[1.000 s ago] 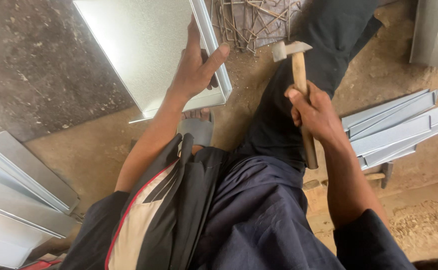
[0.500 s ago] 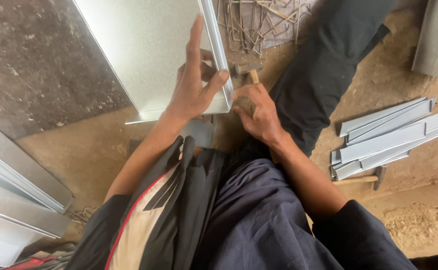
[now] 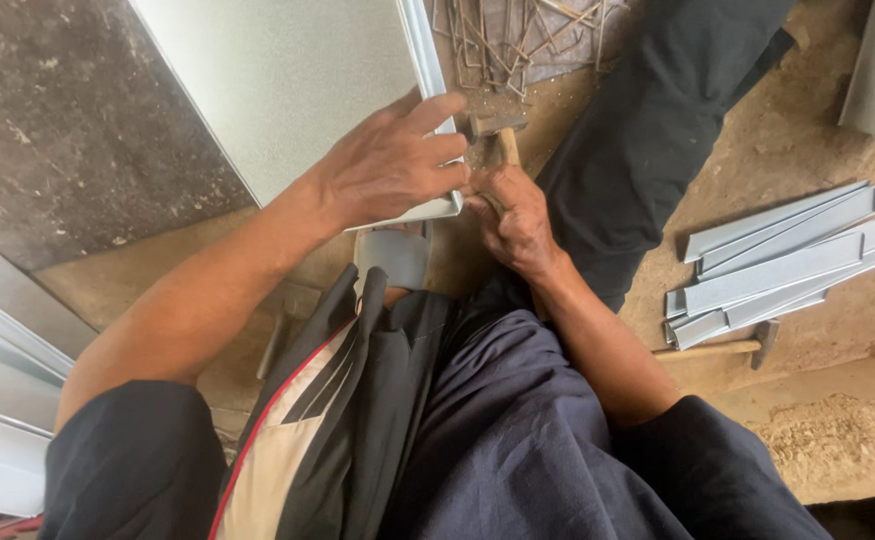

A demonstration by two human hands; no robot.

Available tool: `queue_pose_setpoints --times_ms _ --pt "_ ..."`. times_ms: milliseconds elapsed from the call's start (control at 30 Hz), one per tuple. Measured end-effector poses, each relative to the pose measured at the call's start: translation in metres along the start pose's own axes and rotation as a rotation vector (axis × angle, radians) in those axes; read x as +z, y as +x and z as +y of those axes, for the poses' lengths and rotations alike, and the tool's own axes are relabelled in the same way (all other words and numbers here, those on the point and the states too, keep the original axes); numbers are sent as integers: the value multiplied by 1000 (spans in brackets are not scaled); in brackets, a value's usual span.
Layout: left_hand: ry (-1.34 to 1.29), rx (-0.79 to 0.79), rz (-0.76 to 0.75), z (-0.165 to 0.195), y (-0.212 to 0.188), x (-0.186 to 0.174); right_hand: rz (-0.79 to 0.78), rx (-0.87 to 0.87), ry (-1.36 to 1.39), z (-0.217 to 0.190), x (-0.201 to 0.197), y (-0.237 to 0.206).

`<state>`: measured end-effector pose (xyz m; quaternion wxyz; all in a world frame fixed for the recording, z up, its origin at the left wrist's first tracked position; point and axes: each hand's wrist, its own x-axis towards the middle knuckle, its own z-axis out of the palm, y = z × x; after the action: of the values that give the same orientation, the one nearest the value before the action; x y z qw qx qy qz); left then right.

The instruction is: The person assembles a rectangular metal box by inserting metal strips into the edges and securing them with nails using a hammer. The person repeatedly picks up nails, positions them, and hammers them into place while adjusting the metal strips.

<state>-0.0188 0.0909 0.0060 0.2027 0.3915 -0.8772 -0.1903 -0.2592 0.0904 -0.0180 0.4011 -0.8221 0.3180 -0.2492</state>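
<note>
The left hand [image 3: 392, 165] lies flat, fingers spread, on the smooth grey metal sheet's [image 3: 297, 80] folded corner, while the right hand [image 3: 512, 215] grips a wooden-handled hammer [image 3: 497, 135].

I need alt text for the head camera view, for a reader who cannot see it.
Seen from above, a seated person's left hand presses the corner of a grey metal sheet while the right hand grips a wooden-handled hammer whose head is at the sheet's edge. Metal strips and a second hammer lie on the dirt floor at right.
</note>
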Motion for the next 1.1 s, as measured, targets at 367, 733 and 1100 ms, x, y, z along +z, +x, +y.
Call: queue_pose_setpoints --times_ms 367,733,1100 --pt "140 55 153 -5 -9 10 -29 125 13 4 4 -1" --pt "158 88 289 -15 -19 35 -145 332 306 24 6 -8" --pt "72 119 245 -2 -10 15 -209 699 715 10 -7 128"
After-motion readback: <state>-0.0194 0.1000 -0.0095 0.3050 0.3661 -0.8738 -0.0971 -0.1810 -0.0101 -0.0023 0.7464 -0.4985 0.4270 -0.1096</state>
